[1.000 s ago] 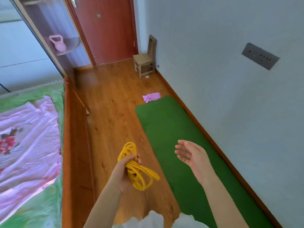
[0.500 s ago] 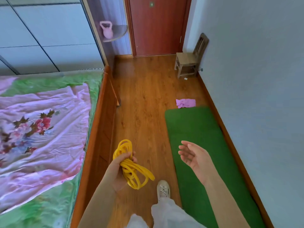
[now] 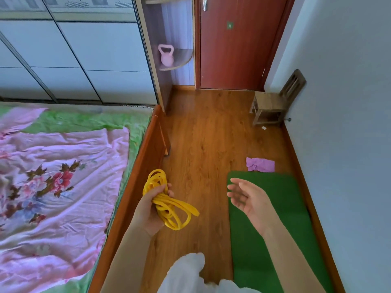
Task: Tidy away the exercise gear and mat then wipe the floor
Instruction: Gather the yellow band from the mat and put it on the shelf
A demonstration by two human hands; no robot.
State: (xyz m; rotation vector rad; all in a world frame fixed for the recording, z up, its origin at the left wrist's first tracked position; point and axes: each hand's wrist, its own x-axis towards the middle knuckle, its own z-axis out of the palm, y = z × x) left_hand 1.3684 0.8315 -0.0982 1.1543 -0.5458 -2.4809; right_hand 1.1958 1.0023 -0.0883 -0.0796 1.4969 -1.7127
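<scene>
- The view has swung toward the rounded corner shelf [image 3: 179, 60] holding a pink kettlebell [image 3: 166, 55], now nearer than a second ago; the person appears to be carrying gear there for storage
- The left hand [image 3: 151, 210] is clenched around a bunched yellow rubber resistance band [image 3: 169, 205], loops spilling above and below the fingers
- The right hand [image 3: 247, 198] hangs empty, fingers spread, above the unrolled green exercise mat [image 3: 273, 229]; beyond its fingertips a crumpled purple cloth [image 3: 260, 164] lies on the wooden floor [image 3: 209, 140]

The view has swung left and forward, bringing the pink kettlebell [image 3: 166, 55] and door [image 3: 237, 43] closer.
</scene>
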